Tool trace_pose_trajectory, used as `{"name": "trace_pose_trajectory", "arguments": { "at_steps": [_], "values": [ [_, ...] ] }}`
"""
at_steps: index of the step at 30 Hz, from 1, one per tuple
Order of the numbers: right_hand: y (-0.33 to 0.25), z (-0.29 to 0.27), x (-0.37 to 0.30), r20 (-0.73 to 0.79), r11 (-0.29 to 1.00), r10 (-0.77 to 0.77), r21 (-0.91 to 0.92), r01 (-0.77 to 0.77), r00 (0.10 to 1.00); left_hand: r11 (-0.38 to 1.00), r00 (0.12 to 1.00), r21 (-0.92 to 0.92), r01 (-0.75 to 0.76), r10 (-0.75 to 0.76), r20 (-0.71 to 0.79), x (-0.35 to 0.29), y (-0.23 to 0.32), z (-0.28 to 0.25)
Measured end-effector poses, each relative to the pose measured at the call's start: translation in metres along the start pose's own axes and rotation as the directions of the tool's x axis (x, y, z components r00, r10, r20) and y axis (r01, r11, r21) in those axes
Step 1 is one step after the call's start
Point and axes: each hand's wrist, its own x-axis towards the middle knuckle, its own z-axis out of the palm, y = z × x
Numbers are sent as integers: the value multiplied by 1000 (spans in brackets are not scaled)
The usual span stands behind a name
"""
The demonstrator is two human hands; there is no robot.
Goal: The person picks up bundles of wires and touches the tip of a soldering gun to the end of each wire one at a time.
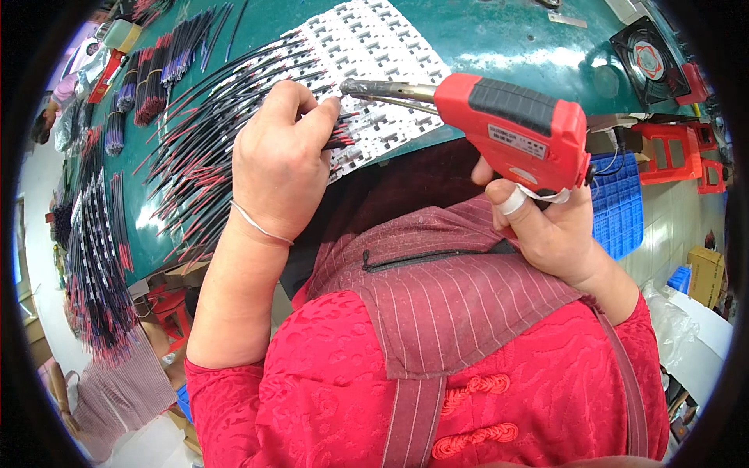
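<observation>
My right hand is wrapped round a red and black soldering gun, with white tape around one digit. The gun's metal tip points left, close to the fingertips of my left hand. That hand is closed in a pinch on black and red wires, whose ends show just past the fingers. Beneath lies a white perforated board bearing rows of small parts. Many more black wires with red ends fan out from it to the left. The exact contact at the tip is too small to make out.
The green table holds wire bundles at the far left and a black fan at the far right. More wires hang at its left edge. A blue crate and red stools stand to the right.
</observation>
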Motion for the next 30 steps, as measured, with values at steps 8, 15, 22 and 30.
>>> {"name": "trace_pose_trajectory", "arguments": {
  "at_steps": [8, 15, 22, 30],
  "values": [
    [-1, 2, 1, -38, 998, -41, 47, 43, 998, 1000, 1000, -5, 5, -5, 7, 0, 0, -1],
    [1, -1, 0, -26, 994, -84, 64, 85, 996, 1000, 1000, -5, 10, -10, 6, 1, 2, -1],
    [-4, -4, -6, -44, 998, 51, 46, -49, 998, 997, 998, -55, 59, -58, 8, -1, -2, -2],
    [0, -4, -2, 19, 997, 43, -72, -42, 999, 990, 995, -112, 88, -91, -28, 2, -8, 1]
  ]
}}
